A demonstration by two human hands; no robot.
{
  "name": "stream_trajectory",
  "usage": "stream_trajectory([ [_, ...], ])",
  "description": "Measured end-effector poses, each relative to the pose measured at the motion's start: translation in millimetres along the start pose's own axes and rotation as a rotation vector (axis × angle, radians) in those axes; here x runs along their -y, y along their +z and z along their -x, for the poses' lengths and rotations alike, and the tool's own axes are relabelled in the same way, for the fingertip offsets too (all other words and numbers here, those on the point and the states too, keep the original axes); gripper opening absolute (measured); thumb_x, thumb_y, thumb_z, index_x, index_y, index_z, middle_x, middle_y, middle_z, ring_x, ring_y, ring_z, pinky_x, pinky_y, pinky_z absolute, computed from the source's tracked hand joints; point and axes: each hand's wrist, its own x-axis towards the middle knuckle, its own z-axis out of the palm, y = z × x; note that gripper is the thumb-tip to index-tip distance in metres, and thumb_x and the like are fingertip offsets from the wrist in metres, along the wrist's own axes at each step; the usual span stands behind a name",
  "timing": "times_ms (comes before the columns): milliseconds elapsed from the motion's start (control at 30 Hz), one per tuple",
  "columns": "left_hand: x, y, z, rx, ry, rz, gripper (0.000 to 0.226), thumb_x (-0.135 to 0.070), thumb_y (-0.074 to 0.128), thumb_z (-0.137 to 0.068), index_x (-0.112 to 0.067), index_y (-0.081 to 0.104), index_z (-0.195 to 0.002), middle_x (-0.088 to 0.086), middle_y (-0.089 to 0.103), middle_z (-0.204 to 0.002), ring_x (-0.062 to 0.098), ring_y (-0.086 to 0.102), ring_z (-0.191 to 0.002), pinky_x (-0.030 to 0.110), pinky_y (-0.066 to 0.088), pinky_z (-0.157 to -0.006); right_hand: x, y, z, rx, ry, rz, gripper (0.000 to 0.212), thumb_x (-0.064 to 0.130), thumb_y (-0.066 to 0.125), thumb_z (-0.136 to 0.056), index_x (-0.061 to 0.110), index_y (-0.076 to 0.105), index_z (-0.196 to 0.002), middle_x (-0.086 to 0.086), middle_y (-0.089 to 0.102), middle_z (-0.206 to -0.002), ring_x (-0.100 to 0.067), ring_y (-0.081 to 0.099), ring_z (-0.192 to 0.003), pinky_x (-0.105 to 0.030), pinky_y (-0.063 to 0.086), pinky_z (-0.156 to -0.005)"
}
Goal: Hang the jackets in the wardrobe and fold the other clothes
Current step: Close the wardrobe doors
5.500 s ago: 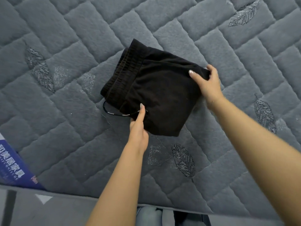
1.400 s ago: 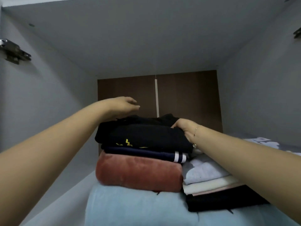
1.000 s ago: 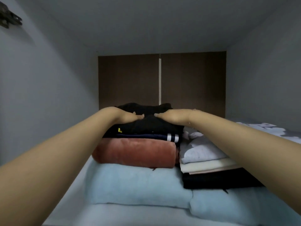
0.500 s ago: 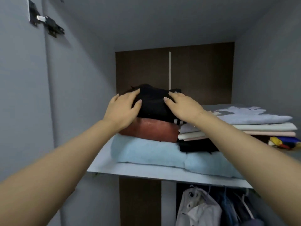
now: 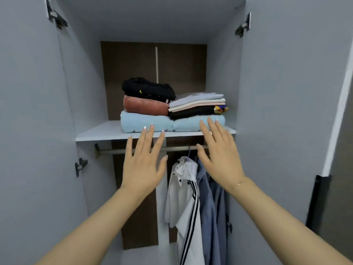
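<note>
a: where are the folded clothes?
b: the black folded garment tops the left pile on the wardrobe shelf, over a rust-red one and a light blue blanket.
a: and the hands?
b: the left hand and right hand are raised in front of the shelf, fingers spread and straight, holding nothing.
a: jackets?
b: a white striped jacket and a blue denim one hang from the rail below.

Both arms reach forward, left hand and right hand raised side by side, palms away, fingers straight and spread, holding nothing.
</note>
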Motion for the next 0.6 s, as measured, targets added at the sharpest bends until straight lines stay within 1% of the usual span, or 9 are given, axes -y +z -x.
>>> stream_trajectory([
  [133, -34.8, -25.6, 39.1, 0.032, 0.057, 0.016, 0.065, -0.045, 0.032, -0.096, -0.021, 0.019, -0.156, 0.010, 0.008, -0.164, 0.025, 0.006, -0.152, 0.056, 0.015, -0.119, -18.1, -48.1, 63.9, -0.158, 0.039, 0.056, 0.057, 0.025, 0.051, -0.099, 0.015, 0.032, -0.151, -0.008, 0.022, -0.160, -0.026, 0.016, -0.149, -0.045, 0.011, -0.122],
  [233, -56.9, -33.5, 53.2, 0.054, 0.070, 0.028, 0.068, -0.045, 0.034, -0.095, -0.022, 0.017, -0.156, 0.009, 0.002, -0.165, 0.025, 0.003, -0.152, 0.054, 0.012, -0.120, -50.2, -79.2, 99.3, -0.295, 0.129, 0.150, 0.058, 0.021, 0.056, -0.096, 0.013, 0.035, -0.150, -0.010, 0.022, -0.160, -0.027, 0.012, -0.150, -0.045, 0.006, -0.122],
  [367, -84.6, -33.7, 65.8, 0.078, 0.082, 0.052, 0.069, -0.048, 0.033, -0.097, -0.024, 0.010, -0.157, 0.009, -0.002, -0.165, 0.025, -0.001, -0.152, 0.056, 0.017, -0.119, -102.1, -105.1, 123.8, -0.417, 0.345, 0.151, 0.074, 0.022, 0.060, -0.094, 0.010, 0.018, -0.154, -0.013, 0.007, -0.163, -0.028, 0.002, -0.150, -0.036, -0.006, -0.122],
  [433, -94.5, -29.9, 66.6, 0.084, 0.088, 0.055, 0.069, -0.048, 0.034, -0.098, -0.024, 0.008, -0.157, 0.009, -0.002, -0.165, 0.024, -0.001, -0.152, 0.056, 0.017, -0.119, -125.3, -105.3, 130.9, -0.426, 0.458, 0.018, 0.081, 0.022, 0.059, -0.095, 0.009, 0.006, -0.155, -0.012, 0.003, -0.163, -0.025, 0.003, -0.151, -0.036, 0.002, -0.122],
  [467, -98.4, -27.7, 66.4, 0.091, 0.086, 0.054, 0.069, -0.047, 0.036, -0.098, -0.024, 0.008, -0.157, 0.009, -0.001, -0.165, 0.024, -0.001, -0.152, 0.055, 0.017, -0.119, -133.7, -103.1, 133.9, -0.408, 0.534, -0.095, 0.081, 0.023, 0.058, -0.096, 0.011, 0.003, -0.155, -0.009, 0.006, -0.163, -0.023, 0.008, -0.150, -0.037, 0.012, -0.121],
  [500, -101.7, -25.1, 65.9, 0.099, 0.082, 0.050, 0.069, -0.047, 0.039, -0.098, -0.024, 0.009, -0.157, 0.009, 0.000, -0.165, 0.025, -0.001, -0.152, 0.055, 0.016, -0.119, -140.2, -99.3, 136.2, -0.371, 0.614, -0.188, 0.078, 0.024, 0.056, -0.098, 0.014, 0.004, -0.156, -0.007, 0.016, -0.162, -0.024, 0.021, -0.147, -0.036, 0.025, -0.116],
  [533, -104.6, -22.8, 65.3, 0.106, 0.079, 0.045, 0.070, -0.047, 0.041, -0.098, -0.024, 0.010, -0.157, 0.009, 0.000, -0.165, 0.025, 0.000, -0.152, 0.055, 0.015, -0.119, -145.0, -94.0, 138.7, -0.328, 0.675, -0.224, 0.072, 0.026, 0.053, -0.099, 0.018, 0.009, -0.155, -0.007, 0.034, -0.155, -0.027, 0.039, -0.138, -0.036, 0.037, -0.104],
  [567, -106.8, -21.0, 64.6, 0.113, 0.078, 0.042, 0.070, -0.046, 0.042, -0.098, -0.024, 0.010, -0.157, 0.009, 0.000, -0.165, 0.025, -0.001, -0.152, 0.055, 0.014, -0.120, -147.2, -87.2, 140.2, -0.300, 0.707, -0.202, 0.064, 0.027, 0.051, -0.099, 0.019, 0.018, -0.154, -0.008, 0.054, -0.138, -0.031, 0.055, -0.119, -0.036, 0.044, -0.087],
  [600, -107.9, -19.4, 64.1, 0.117, 0.078, 0.039, 0.070, -0.046, 0.041, -0.098, -0.024, 0.009, -0.157, 0.009, -0.001, -0.165, 0.025, -0.001, -0.152, 0.055, 0.013, -0.120, -148.5, -79.4, 140.8, -0.302, 0.720, -0.150, 0.056, 0.026, 0.050, -0.099, 0.019, 0.028, -0.150, -0.008, 0.064, -0.117, -0.031, 0.061, -0.097, -0.034, 0.042, -0.074],
])
